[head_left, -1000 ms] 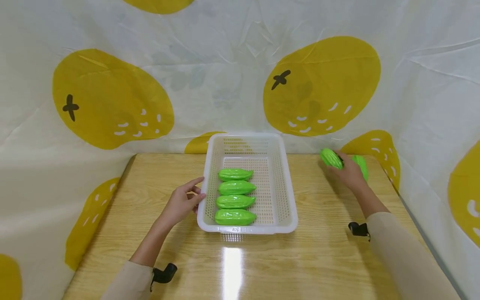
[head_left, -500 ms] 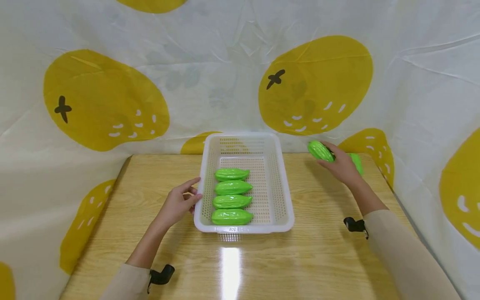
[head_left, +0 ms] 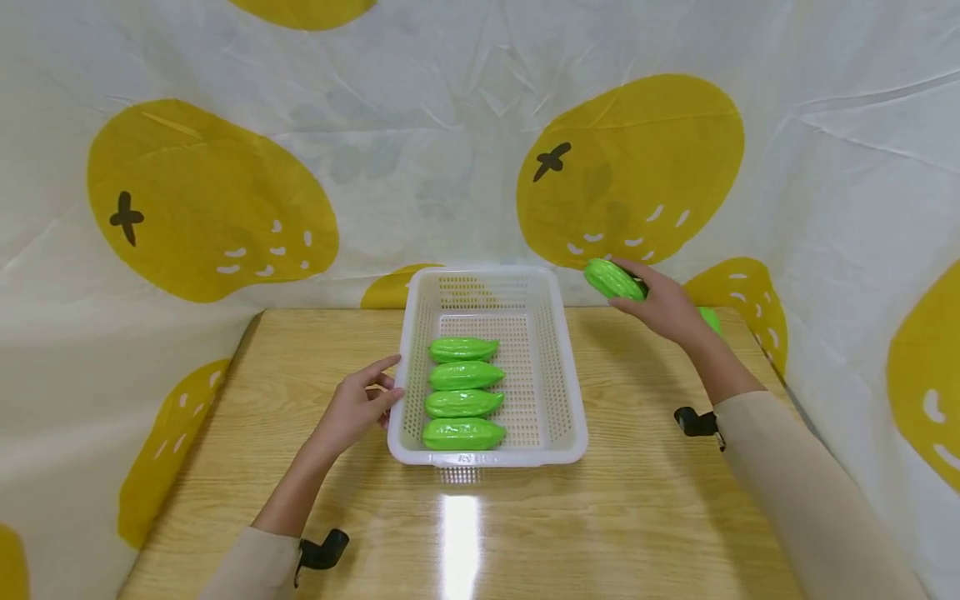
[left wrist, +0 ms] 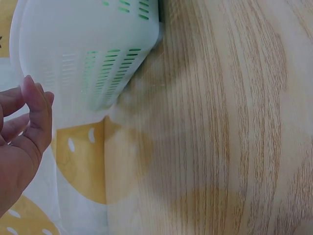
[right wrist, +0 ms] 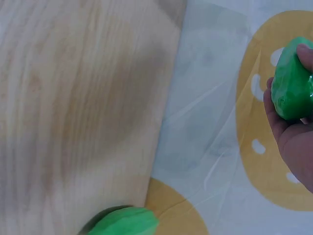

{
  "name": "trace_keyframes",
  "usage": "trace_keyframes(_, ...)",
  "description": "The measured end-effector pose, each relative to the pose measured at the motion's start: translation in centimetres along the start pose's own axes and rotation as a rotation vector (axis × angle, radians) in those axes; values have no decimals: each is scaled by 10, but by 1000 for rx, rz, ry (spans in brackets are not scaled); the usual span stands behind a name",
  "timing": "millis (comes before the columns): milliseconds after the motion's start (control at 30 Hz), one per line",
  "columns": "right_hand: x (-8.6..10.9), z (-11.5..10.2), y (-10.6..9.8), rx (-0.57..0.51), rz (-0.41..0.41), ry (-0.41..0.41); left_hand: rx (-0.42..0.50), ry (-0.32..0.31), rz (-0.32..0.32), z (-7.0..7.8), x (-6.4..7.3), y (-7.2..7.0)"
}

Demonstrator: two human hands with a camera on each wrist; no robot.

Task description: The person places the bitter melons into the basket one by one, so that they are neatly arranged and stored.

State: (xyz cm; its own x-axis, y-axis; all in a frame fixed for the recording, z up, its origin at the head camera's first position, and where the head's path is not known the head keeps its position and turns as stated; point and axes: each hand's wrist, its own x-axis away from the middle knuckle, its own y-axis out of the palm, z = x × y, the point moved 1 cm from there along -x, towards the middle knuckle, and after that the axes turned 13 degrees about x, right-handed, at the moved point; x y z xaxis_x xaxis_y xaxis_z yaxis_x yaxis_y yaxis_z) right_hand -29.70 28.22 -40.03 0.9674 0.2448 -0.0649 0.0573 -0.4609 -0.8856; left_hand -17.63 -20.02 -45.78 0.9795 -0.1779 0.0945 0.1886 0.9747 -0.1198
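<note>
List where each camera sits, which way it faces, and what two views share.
Head: on the head, facing forward and down at the basket; left hand and right hand show.
Left wrist: on that wrist, facing the basket and table; left fingers show.
Right wrist: on that wrist, facing table and cloth; right hand shows, holding gourd.
Shared by head and right wrist: that gourd.

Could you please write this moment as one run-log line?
Right hand: holds bitter gourd aloft; left hand: touches white basket; basket: four gourds in a row; table: another gourd
</note>
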Motion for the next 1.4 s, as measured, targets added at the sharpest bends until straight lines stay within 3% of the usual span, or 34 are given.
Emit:
trace_keyframes(367,-32,-33,3,-56,-60,-101,-1,12,-7,-1,-2,-2)
trace_keyframes(733,-59,-60,13,10,-108,-174,-16,16,-12,0,-4,-1)
trace_keyframes(1167,-89,-96,31,-4,-180,-274,-10,10,-13,-1,-3,-1)
trace_keyframes(1400,-96,-117,45,22,-249,-267,-15,11,-10,1,-2,-1)
